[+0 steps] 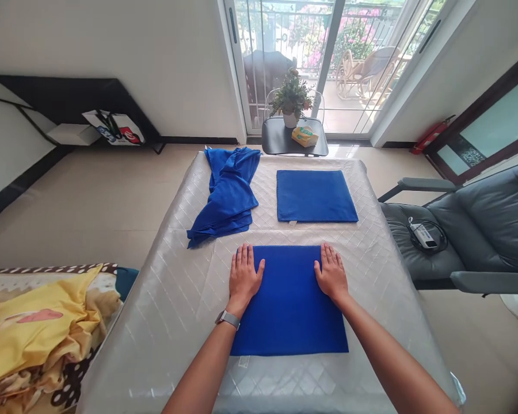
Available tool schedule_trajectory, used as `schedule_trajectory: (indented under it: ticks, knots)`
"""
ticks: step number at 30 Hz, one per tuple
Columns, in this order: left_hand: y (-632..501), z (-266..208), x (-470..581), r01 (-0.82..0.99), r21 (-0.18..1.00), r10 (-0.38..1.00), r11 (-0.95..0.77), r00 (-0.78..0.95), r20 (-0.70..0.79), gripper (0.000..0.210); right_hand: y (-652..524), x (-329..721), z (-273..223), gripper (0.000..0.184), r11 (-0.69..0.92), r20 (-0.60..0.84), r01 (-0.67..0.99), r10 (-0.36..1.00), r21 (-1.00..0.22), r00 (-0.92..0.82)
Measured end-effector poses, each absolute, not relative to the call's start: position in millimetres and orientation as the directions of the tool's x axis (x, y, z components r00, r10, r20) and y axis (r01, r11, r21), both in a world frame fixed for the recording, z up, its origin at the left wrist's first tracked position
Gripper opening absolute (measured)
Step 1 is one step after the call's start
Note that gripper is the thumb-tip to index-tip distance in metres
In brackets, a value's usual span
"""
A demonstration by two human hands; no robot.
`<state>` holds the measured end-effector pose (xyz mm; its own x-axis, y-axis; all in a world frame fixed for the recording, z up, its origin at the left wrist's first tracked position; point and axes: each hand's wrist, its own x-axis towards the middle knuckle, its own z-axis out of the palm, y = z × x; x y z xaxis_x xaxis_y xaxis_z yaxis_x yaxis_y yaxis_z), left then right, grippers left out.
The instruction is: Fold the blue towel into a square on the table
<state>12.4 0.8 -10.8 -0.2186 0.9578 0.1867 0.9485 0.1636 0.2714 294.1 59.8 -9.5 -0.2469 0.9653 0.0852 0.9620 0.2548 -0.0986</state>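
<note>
A flat blue cloth (290,305), roughly rectangular and smooth, lies in front of me with a small white tag at its near edge. My left hand (244,273) rests flat on its upper left edge, fingers stretched out and pointing away; a grey watch is on that wrist. On the upper right edge lies my right hand (331,271), also flat, thumb turned inward. Beyond it, to the right, sits a second flat blue cloth (317,196) with a tag. At the far left is a crumpled pile of blue cloth (229,195).
A quilted, shiny cover (190,299) spans the table. Beyond its far edge stands a small black table (274,138) with a potted plant (290,98) and a tissue pack (304,137). To the right is a grey armchair (483,230); yellow bedding (38,322) lies left.
</note>
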Motion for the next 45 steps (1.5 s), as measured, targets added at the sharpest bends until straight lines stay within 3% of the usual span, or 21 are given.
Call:
schedule_trajectory:
  ticks: [13,20,27,29,34,45]
  knots:
    - [1.0,-7.6,12.5,0.965,0.193,0.970,0.176,-0.204,0.134,0.072,60.4,292.9,-2.4,0.063,0.244,0.034,0.961,0.970,-0.129,-0.241]
    - [-3.5,6.0,23.1,0.965,0.183,0.952,0.190,-0.226,0.205,0.069,38.8,292.1,8.9,0.060,0.306,0.125,0.944,0.948,-0.125,-0.291]
    - [-4.7,25.4,143.8,0.931,0.271,0.960,-0.243,0.191,0.206,0.062,15.8,289.6,0.5,0.058,0.387,0.079,0.919,0.921,-0.080,-0.381]
    - [-1.8,20.0,167.3,0.916,0.297,0.955,-0.271,0.218,0.199,0.061,15.7,291.3,-4.1,0.057,0.408,0.077,0.910,0.912,-0.075,-0.403]
    - [-3.2,6.2,161.1,0.941,0.310,0.984,-0.138,0.094,0.154,0.062,17.7,290.1,-7.9,0.058,0.371,0.102,0.924,0.927,-0.094,-0.361]
    - [-63.5,4.7,42.9,0.975,0.170,0.981,0.144,-0.163,0.103,0.074,17.9,286.7,-5.3,0.061,0.345,0.101,0.930,0.937,-0.125,-0.334]
